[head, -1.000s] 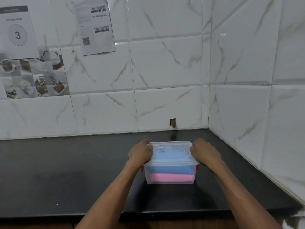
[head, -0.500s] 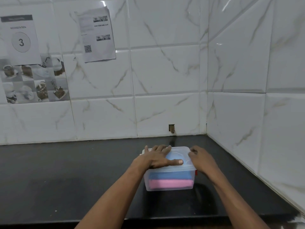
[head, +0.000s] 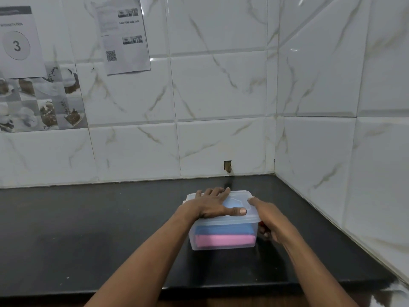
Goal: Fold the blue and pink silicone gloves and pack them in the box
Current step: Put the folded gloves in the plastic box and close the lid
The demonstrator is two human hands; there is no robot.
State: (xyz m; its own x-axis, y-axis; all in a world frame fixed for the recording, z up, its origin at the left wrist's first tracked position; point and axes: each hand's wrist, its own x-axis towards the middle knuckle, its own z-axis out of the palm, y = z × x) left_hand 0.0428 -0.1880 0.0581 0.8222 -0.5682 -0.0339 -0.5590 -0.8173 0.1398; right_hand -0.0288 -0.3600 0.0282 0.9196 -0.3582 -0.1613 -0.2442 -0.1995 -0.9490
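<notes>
A clear plastic box [head: 223, 245] stands on the black counter [head: 88, 229] with its lid [head: 245, 197] on. Through the front wall I see the folded blue glove [head: 223, 229] lying on top of the folded pink glove [head: 224, 239]. My left hand [head: 213, 206] lies flat on the lid, fingers spread, thumb pointing right. My right hand [head: 269, 220] wraps the box's right end, thumb on the lid's edge, fingers curled under at a red latch [head: 261, 223].
White marble-pattern tiled walls meet in a corner behind and to the right of the box. Printed sheets [head: 122, 34] are stuck on the back wall at upper left. The counter's front edge [head: 199, 292] runs just below my forearms.
A second ago both hands gripped the box's two ends. The left hand then moved onto the lid and lies flat; the right hand slid down around the right end.
</notes>
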